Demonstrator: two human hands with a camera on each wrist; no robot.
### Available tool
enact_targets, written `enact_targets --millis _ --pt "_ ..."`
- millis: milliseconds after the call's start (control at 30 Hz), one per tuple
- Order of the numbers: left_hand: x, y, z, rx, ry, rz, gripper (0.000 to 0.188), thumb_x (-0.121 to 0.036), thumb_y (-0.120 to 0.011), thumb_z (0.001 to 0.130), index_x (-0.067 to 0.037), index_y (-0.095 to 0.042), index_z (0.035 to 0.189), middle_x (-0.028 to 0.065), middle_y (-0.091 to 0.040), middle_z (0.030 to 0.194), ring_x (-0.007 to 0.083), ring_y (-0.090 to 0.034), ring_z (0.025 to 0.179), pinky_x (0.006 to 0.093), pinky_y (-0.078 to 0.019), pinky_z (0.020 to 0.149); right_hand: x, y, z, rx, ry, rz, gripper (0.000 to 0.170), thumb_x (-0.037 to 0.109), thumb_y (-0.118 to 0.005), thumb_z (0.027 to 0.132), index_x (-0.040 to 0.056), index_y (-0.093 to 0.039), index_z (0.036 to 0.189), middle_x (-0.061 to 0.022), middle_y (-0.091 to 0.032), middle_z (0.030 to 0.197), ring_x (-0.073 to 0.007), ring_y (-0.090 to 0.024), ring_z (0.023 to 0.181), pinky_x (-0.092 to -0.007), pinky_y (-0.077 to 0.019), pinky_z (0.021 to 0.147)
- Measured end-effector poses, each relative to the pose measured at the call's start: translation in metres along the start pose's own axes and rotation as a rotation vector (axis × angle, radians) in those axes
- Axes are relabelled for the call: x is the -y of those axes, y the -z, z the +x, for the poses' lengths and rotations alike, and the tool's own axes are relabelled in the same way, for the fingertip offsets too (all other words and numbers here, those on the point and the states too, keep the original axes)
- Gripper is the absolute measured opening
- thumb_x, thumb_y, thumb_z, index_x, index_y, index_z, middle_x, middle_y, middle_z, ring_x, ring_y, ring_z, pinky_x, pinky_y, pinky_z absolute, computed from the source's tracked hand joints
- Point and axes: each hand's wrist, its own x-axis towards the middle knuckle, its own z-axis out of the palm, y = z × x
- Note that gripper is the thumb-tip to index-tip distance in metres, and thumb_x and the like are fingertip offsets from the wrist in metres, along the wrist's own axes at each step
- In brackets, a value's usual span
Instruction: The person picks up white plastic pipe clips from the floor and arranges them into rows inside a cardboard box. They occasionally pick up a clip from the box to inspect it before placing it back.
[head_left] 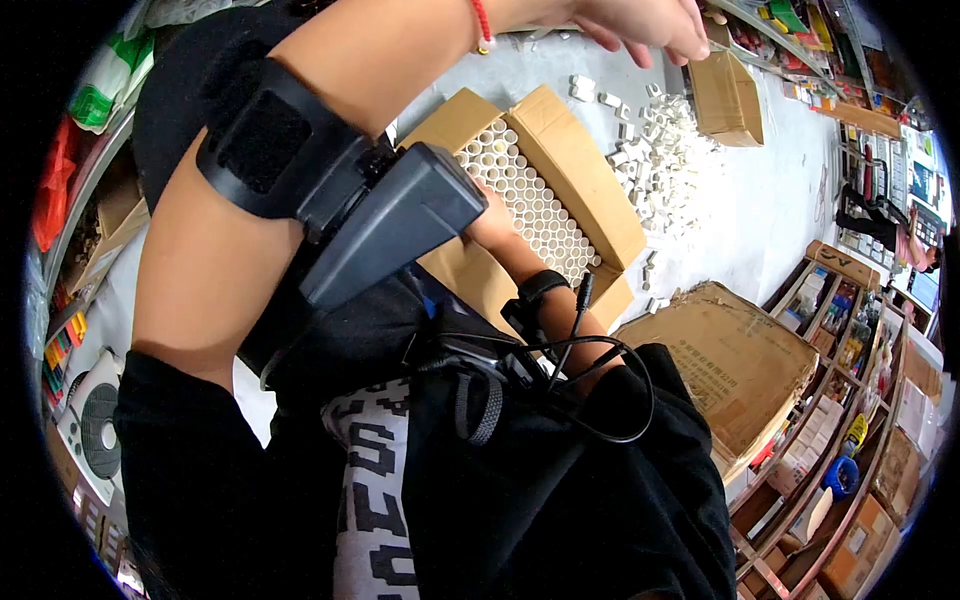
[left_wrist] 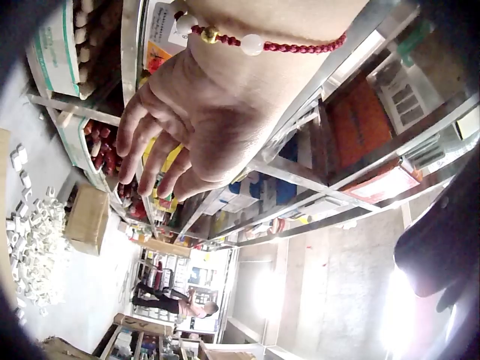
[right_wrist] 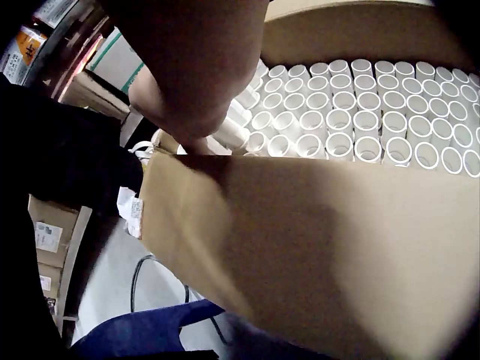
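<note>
An open cardboard box holds upright white plastic tubes packed in rows. At one end of it my right hand reaches down beside some tilted tubes. The box flap hides its fingertips, so I cannot tell whether they grip a tube. My left hand, wearing a red beaded bracelet, is raised with nothing in it. Its fingers hang relaxed, over the floor beyond the box in the head view.
Many loose white plastic pieces are scattered on the floor past the box. A smaller carton stands beyond them, and a large flattened carton lies to the right. Stocked shelves line the sides. A person stands farther off.
</note>
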Motion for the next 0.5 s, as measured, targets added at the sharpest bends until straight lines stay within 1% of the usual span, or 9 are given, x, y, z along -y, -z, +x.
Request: enact_targets --millis 33,133,233,333,367,467,500 --pt "0.001 0.000 0.001 0.001 -0.007 -0.008 0.028 -0.022 -0.056 0.076 -0.002 -0.060 0.096 0.0080 -0.062 0.083 0.0127 -0.057 0.070 0.0247 -0.0444 0.065 0.008 0.010 0.003 0.153 -0.150 0.148 0.014 0.014 -0.049 0.075 0.0036 -0.057 0.081 -0.0097 -0.048 0.086 -0.0266 -0.057 0.070 -0.0363 -0.0479 0.060" --pt "0.002 0.001 0.001 0.011 -0.011 -0.002 0.029 -0.022 -0.056 0.076 -0.002 -0.059 0.096 0.0081 -0.061 0.082 0.0128 -0.057 0.070 0.0248 -0.0445 0.065 -0.007 -0.006 -0.001 0.092 -0.132 0.130 0.014 0.014 -0.048 0.076 0.0048 -0.057 0.083 -0.0097 -0.048 0.089 -0.0273 -0.058 0.067 -0.0364 -0.0480 0.059" --pt "0.001 0.002 0.003 0.037 -0.004 0.021 0.029 -0.023 -0.055 0.076 -0.002 -0.060 0.096 0.0080 -0.061 0.082 0.0127 -0.057 0.069 0.0251 -0.0445 0.065 -0.003 0.003 -0.003 0.194 -0.160 0.077 0.013 0.014 -0.050 0.075 0.0056 -0.056 0.084 -0.0101 -0.050 0.091 -0.0279 -0.058 0.066 -0.0372 -0.0482 0.059" --pt "0.001 0.003 0.002 0.043 -0.002 0.031 0.029 -0.023 -0.055 0.076 -0.002 -0.060 0.096 0.0080 -0.061 0.082 0.0126 -0.057 0.069 0.0254 -0.0445 0.065 -0.017 -0.005 -0.010 0.156 -0.015 0.038 0.015 0.014 -0.052 0.074 0.0061 -0.055 0.087 -0.0106 -0.051 0.090 -0.0291 -0.058 0.065 -0.0386 -0.0480 0.057" --pt "0.001 0.002 0.002 0.035 -0.001 0.027 0.029 -0.023 -0.055 0.076 -0.002 -0.060 0.096 0.0080 -0.061 0.082 0.0126 -0.057 0.069 0.0255 -0.0445 0.065 0.005 0.017 -0.006 0.161 -0.173 0.013 0.019 0.014 -0.053 0.072 0.0066 -0.053 0.089 -0.0118 -0.055 0.083 -0.0303 -0.058 0.066 -0.0395 -0.0479 0.057" --pt "0.002 0.001 0.002 0.037 0.008 0.015 0.029 -0.023 -0.055 0.076 -0.002 -0.060 0.096 0.0081 -0.061 0.082 0.0127 -0.057 0.070 0.0257 -0.0445 0.065 -0.012 0.003 -0.006 0.137 -0.166 -0.083 0.020 0.014 -0.052 0.072 0.0068 -0.053 0.091 -0.0130 -0.056 0.078 -0.0315 -0.057 0.066 -0.0397 -0.0480 0.057" --pt "0.002 0.001 0.002 0.041 0.008 0.016 0.029 -0.023 -0.055 0.076 -0.002 -0.060 0.096 0.0082 -0.061 0.082 0.0128 -0.057 0.070 0.0257 -0.0445 0.065 -0.013 0.003 -0.006 0.131 -0.194 -0.072 0.021 0.015 -0.051 0.073 0.0067 -0.053 0.091 -0.0142 -0.057 0.075 -0.0316 -0.058 0.067 -0.0398 -0.0482 0.058"
